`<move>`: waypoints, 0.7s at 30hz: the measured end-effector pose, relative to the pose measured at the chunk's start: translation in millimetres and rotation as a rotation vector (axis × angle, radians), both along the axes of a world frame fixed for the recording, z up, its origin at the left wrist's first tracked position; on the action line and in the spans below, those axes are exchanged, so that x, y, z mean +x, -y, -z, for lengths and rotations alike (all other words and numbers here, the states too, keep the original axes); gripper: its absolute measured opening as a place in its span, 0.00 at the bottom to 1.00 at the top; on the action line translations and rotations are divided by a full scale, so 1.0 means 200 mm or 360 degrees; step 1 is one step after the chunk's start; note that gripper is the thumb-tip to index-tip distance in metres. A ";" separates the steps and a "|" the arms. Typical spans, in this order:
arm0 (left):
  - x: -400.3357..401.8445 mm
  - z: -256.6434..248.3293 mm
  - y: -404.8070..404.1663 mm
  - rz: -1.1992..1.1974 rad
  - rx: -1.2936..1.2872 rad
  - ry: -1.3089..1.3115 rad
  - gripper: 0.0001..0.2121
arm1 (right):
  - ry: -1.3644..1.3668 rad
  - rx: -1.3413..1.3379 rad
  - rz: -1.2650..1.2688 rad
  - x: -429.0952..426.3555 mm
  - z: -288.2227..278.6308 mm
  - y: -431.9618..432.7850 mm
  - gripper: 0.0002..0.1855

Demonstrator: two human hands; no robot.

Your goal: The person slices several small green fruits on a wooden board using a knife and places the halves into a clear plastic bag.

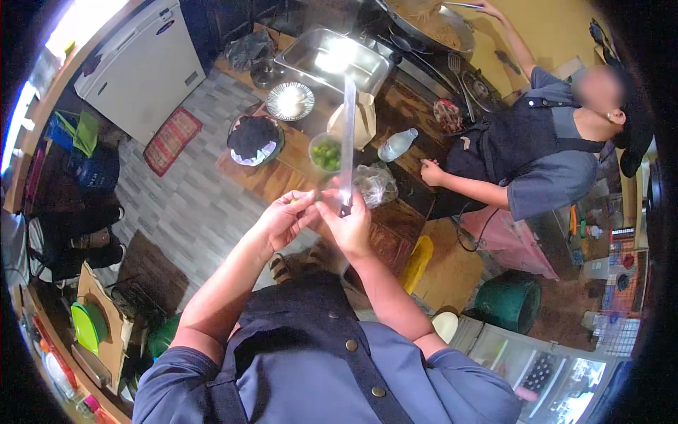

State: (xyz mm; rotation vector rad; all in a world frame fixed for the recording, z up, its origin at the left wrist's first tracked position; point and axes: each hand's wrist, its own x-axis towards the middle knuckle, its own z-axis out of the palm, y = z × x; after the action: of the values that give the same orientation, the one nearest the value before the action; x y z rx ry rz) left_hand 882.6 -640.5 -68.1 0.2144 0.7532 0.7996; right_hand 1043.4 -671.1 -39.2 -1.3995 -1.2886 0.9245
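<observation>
My left hand [283, 217] pinches a small green fruit [318, 195], probably a citrus, between thumb and fingers. Beside it, my right hand [347, 225] grips a long knife [348, 132] by its dark handle, blade pointing away from me. The fingertips of both hands are close together around the fruit; whether the blade touches it cannot be made out. Just beyond them, on the wooden table [254, 177], a clear tub [311, 142] holds several small green citrus fruits [326, 156]. A crumpled clear plastic bag [377, 184] lies right of the blade.
Farther back are a brown paper bag [365, 119], a plastic bottle [397, 144], a striped plate [275, 100] and a steel pan [302, 50]. A dark cloth-like heap [254, 137] sits in a bowl at left. On the right a co-worker [561, 143] stirs a wok [466, 40].
</observation>
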 end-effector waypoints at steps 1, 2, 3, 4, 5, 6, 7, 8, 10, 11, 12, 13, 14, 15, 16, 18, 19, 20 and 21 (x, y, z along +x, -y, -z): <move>0.00 -0.01 0.01 0.0044 0.0018 -0.0126 0.04 | 0.0000 -0.0003 -0.0003 0.00 0.01 0.00 0.29; -0.01 -0.01 0.01 0.0042 0.0015 -0.0126 0.04 | 0.0012 0.0060 -0.0009 0.00 0.02 0.00 0.29; -0.01 -0.02 0.02 0.0063 0.0027 -0.0138 0.04 | 0.0026 0.0123 -0.0017 0.00 0.01 -0.01 0.29; -0.01 -0.02 0.03 0.0085 0.0038 -0.0151 0.04 | 0.0026 0.0120 -0.0021 0.00 -0.01 -0.01 0.29; -0.01 -0.04 0.03 0.0082 0.0035 -0.0151 0.04 | -0.0236 -0.0204 -0.0025 0.02 -0.04 0.00 0.28; 0.00 -0.07 0.04 0.0039 0.0024 -0.0143 0.05 | -0.0493 -0.0527 -0.0019 0.04 -0.07 0.00 0.27; 0.01 -0.09 0.05 -0.0004 0.0012 -0.0135 0.05 | -0.0488 -0.0526 -0.0014 0.07 -0.06 -0.01 0.27; 0.02 -0.08 0.05 0.0001 0.0012 -0.0129 0.05 | -0.0732 -0.0573 -0.0024 0.09 -0.03 -0.01 0.26; 0.02 -0.05 0.06 -0.0031 0.0364 -0.0430 0.09 | -0.1015 -0.0657 -0.0048 0.11 -0.03 -0.01 0.26; 0.02 -0.03 0.06 -0.0030 0.0365 -0.0428 0.09 | -0.1013 -0.0657 -0.0046 0.12 -0.03 -0.01 0.26; 0.03 -0.01 0.06 -0.0023 0.0590 -0.0541 0.11 | -0.1001 -0.0650 -0.0052 0.12 -0.04 0.00 0.25; 0.02 0.01 0.07 -0.0015 0.0815 -0.0654 0.13 | -0.0989 -0.0644 -0.0058 0.11 -0.04 0.00 0.25; 0.03 0.02 0.07 -0.0013 0.0810 -0.0656 0.13 | -0.0991 -0.0650 -0.0057 0.11 -0.04 0.01 0.25; 0.04 0.02 0.07 0.0005 0.0928 -0.0721 0.14 | -0.0961 -0.0626 -0.0055 0.10 -0.04 0.01 0.25; 0.05 0.03 0.07 0.0024 0.1046 -0.0785 0.14 | -0.0931 -0.0603 -0.0053 0.09 -0.04 0.01 0.24; 0.08 0.03 0.07 -0.0020 0.1082 -0.0884 0.14 | -0.0915 -0.0615 -0.0018 0.06 0.00 0.01 0.23; 0.09 0.04 0.07 -0.0069 0.1122 -0.0985 0.14 | -0.0896 -0.0623 0.0012 0.05 0.02 0.01 0.22; 0.09 0.06 0.06 -0.0060 0.1118 -0.0983 0.14 | -0.0899 -0.0628 0.0021 0.05 0.04 0.01 0.22; 0.09 0.10 0.06 -0.0074 0.1039 -0.0870 0.12 | -0.0740 -0.0613 0.0041 0.05 0.06 0.02 0.20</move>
State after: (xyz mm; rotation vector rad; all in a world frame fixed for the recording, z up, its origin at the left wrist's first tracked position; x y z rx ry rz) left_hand 901.4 -651.9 -87.5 1.0355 0.9872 1.0296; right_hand 1052.5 -674.1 -51.1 -1.3699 -0.7661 1.4359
